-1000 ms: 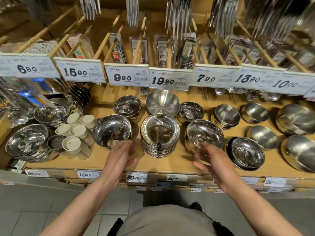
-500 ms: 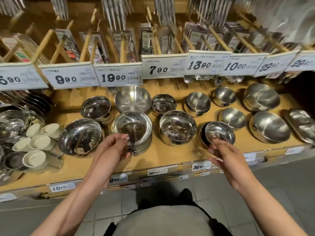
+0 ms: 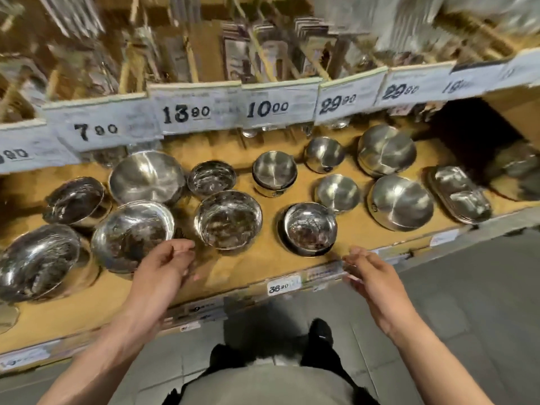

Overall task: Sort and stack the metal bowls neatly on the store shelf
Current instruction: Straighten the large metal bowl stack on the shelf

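Several shiny metal bowls stand on the wooden store shelf (image 3: 359, 229). A stack of shallow bowls (image 3: 131, 232) sits at front left, a deep bowl (image 3: 228, 219) in the middle, and a smaller bowl on a dark base (image 3: 309, 228) to its right. My left hand (image 3: 163, 267) hovers just in front of the stack and the deep bowl, fingers loosely curled, holding nothing. My right hand (image 3: 371, 273) hangs over the shelf's front edge below the smaller bowl, fingers apart and empty. The picture is blurred by motion.
More bowls fill the back row (image 3: 274, 171) and the right side (image 3: 400, 203), with oval divided trays (image 3: 458, 197) at far right. Price tags (image 3: 187, 112) hang above on a rail, packaged utensils behind them. Grey tiled floor (image 3: 467, 287) lies below.
The view has swung right along the shelf; the cups at the left have left the frame. Both hands have drawn back toward the shelf's front edge, still empty.
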`<action>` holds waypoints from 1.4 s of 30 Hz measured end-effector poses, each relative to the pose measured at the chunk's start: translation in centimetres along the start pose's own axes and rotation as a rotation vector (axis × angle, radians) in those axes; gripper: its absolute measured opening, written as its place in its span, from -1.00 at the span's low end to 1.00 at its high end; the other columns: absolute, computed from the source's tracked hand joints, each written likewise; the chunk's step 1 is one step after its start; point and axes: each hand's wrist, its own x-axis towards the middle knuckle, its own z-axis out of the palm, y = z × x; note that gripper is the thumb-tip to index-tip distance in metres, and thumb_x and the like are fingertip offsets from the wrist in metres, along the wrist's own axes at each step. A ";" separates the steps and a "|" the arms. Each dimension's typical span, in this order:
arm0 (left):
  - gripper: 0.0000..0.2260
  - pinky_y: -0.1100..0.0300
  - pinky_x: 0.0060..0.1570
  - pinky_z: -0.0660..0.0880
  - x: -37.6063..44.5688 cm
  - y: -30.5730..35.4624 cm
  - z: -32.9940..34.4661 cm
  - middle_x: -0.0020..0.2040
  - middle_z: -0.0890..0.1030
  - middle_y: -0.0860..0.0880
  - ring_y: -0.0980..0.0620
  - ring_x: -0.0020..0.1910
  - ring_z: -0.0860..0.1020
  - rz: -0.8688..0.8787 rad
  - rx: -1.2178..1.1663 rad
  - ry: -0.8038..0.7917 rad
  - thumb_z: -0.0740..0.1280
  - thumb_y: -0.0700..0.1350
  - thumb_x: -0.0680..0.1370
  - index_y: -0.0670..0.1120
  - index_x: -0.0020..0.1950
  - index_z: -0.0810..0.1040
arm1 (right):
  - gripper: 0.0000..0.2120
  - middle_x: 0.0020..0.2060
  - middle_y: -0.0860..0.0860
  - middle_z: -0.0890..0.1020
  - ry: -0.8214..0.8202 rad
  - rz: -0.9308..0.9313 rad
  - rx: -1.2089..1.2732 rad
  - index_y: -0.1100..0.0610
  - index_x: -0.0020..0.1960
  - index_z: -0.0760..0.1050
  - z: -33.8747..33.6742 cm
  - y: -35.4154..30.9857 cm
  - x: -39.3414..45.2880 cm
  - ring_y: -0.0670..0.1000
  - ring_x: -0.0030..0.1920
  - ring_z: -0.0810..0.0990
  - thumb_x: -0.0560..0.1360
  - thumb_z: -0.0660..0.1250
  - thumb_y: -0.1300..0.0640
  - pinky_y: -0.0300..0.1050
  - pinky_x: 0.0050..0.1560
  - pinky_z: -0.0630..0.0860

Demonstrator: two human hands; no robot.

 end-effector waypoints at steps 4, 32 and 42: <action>-0.87 0.28 -0.21 0.60 -0.8 -0.1 5.7 -0.08 0.64 -0.12 0.07 -0.14 0.65 -0.053 -0.012 0.050 0.29 -0.22 0.66 -0.08 0.08 0.63 | -0.80 -0.16 -0.09 0.72 -0.050 0.008 -0.014 -0.05 -0.03 0.68 -4.7 -1.2 2.7 -0.18 -0.14 0.69 0.65 0.30 0.12 -0.23 -0.15 0.55; -0.91 0.02 0.09 0.61 -2.1 -1.9 23.4 0.07 0.57 -0.16 -0.05 0.00 0.62 -0.223 -0.010 0.233 0.29 -0.32 0.62 -0.20 0.10 0.49 | -0.73 -0.05 0.09 0.65 -0.079 0.082 -0.131 0.11 0.26 0.47 -18.3 -7.3 20.9 0.14 -0.01 0.69 0.59 0.38 0.28 -0.23 -0.32 0.68; -0.88 0.12 -0.03 0.60 -2.4 -1.0 23.5 -0.06 0.59 -0.10 0.00 -0.07 0.62 -0.218 -0.023 0.219 0.31 -0.36 0.60 -0.17 0.07 0.52 | -0.74 0.18 0.11 0.63 -0.118 0.061 -0.237 -0.02 0.02 0.51 -18.5 -7.9 21.8 0.13 -0.05 0.72 0.55 0.39 0.34 -0.18 -0.39 0.67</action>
